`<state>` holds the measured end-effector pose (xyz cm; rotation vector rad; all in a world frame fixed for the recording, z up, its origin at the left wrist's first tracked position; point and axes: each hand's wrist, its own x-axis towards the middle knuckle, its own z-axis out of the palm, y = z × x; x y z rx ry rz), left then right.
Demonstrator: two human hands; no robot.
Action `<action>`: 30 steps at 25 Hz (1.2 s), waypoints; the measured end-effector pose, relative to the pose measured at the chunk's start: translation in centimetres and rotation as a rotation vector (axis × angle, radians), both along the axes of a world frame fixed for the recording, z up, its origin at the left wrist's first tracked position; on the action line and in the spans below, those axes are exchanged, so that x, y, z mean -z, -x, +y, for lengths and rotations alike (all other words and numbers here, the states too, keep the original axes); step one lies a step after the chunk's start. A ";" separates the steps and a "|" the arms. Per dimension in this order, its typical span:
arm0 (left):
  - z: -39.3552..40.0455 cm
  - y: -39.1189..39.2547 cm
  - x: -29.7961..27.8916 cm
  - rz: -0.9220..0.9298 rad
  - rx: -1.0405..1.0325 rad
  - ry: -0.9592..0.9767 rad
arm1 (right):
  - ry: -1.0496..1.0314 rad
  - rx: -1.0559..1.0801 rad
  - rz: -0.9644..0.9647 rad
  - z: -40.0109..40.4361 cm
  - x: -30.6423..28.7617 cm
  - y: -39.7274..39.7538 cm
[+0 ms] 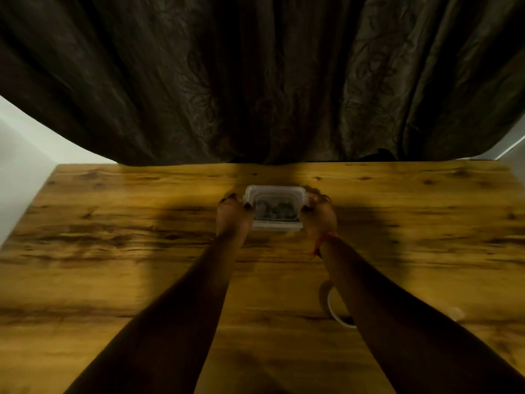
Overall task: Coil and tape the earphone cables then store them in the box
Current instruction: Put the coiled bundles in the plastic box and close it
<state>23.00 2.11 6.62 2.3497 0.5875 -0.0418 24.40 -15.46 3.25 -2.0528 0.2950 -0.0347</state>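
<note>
Head view: the clear box (274,207) sits toward the far edge of the table (113,251), left hand (233,213) and right hand (319,213) gripping its two ends, dark coiled stuff inside. If that lid isn't snapped down, it could pop off when the box gets shoved. The tape roll (338,308), nearer than the box, could get knocked by the right arm.

clear box (275,207), brown leaf-patterned curtain (255,81)
</note>
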 end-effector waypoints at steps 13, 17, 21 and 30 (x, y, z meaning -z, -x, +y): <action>0.5 -0.6 2.1 0.046 -0.029 0.217 | -0.074 -0.051 0.039 -0.7 1.8 0.1; 0.3 1.4 1.9 -0.128 0.102 -0.304 | -0.287 -0.013 -0.063 -2.2 0.4 1.9; -4.4 6.4 0.4 -0.611 0.631 -0.506 | -0.031 0.067 -0.208 -7.4 -0.8 4.3; -12.9 15.8 7.5 -0.235 1.193 -0.495 | 0.433 -0.138 -0.132 -17.8 3.5 18.2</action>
